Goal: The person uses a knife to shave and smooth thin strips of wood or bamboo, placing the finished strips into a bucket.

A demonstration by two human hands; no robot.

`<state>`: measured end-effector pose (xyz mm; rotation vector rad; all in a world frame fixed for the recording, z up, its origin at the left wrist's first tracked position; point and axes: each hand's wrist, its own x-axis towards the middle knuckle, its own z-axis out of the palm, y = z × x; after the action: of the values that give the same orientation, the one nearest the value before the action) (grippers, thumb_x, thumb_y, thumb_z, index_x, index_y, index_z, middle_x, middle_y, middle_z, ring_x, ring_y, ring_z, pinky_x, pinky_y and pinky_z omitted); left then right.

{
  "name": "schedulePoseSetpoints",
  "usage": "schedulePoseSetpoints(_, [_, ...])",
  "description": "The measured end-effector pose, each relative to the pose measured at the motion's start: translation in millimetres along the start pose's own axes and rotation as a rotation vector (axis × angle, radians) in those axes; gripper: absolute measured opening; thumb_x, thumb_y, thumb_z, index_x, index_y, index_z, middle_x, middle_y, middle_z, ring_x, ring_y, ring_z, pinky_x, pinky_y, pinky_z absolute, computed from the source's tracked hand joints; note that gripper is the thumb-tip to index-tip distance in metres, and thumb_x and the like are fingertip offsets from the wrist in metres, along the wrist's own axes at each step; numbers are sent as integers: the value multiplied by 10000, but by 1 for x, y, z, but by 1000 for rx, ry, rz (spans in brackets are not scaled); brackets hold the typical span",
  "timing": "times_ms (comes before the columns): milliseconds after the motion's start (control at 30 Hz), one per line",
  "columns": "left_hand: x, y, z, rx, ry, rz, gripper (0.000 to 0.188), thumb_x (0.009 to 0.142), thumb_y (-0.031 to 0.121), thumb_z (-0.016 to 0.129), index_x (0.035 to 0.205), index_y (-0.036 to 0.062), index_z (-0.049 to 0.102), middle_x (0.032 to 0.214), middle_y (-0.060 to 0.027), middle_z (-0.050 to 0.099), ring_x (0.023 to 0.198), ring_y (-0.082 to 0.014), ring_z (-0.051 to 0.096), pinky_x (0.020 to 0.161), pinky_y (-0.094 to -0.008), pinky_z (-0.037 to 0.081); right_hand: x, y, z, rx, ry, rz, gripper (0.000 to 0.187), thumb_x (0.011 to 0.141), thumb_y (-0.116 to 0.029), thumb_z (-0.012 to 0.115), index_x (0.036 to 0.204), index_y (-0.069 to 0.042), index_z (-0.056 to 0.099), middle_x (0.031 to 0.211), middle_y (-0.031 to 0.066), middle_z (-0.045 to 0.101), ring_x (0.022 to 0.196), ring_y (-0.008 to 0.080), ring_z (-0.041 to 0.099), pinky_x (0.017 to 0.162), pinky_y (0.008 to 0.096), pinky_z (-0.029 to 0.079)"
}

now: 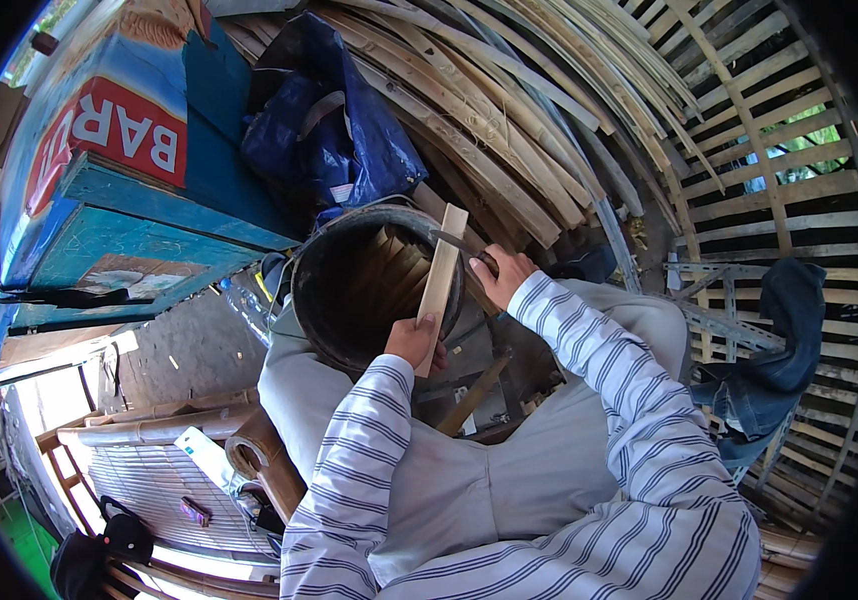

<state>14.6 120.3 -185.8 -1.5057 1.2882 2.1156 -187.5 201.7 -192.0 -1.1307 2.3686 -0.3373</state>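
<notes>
Slat [439, 280], lower end in left grip [414, 341]

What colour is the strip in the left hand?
The wooden strip is pale tan, best seen in the head view.

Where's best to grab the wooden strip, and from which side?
Probably near the lower end of the strip, from the left, as the left hand does. It's long and narrow, and the knife in the right hand crosses nearer its upper end, leaving this end clear of the knife.

A bamboo bench [144, 478] (slatted) carries a pinkish packet [194, 512].
</notes>
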Motion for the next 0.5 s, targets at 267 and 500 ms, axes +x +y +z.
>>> schedulePoseSetpoints(267, [2, -9, 10, -5, 187, -23, 500, 967, 455, 428, 883, -16, 574, 577, -89, 528, 429, -213, 528, 406, -359, 470, -22, -22, -15, -97, -10, -69, 412, 910, -476, 485, 1050, -95, 555, 847, 221, 661, 827, 450, 621, 781, 520, 499])
schedulePoseSetpoints(500, [3, -14, 21, 41, 249, 38, 475, 962, 455, 442, 871, 7, 573, 555, -92, 512, 416, -198, 505, 387, -363, 437, -42, -47, -18, -241, -213, -160, 426, 929, -476, 434, 1103, -99, 529, 855, 252, 653, 837, 432, 650, 763, 510, 528])
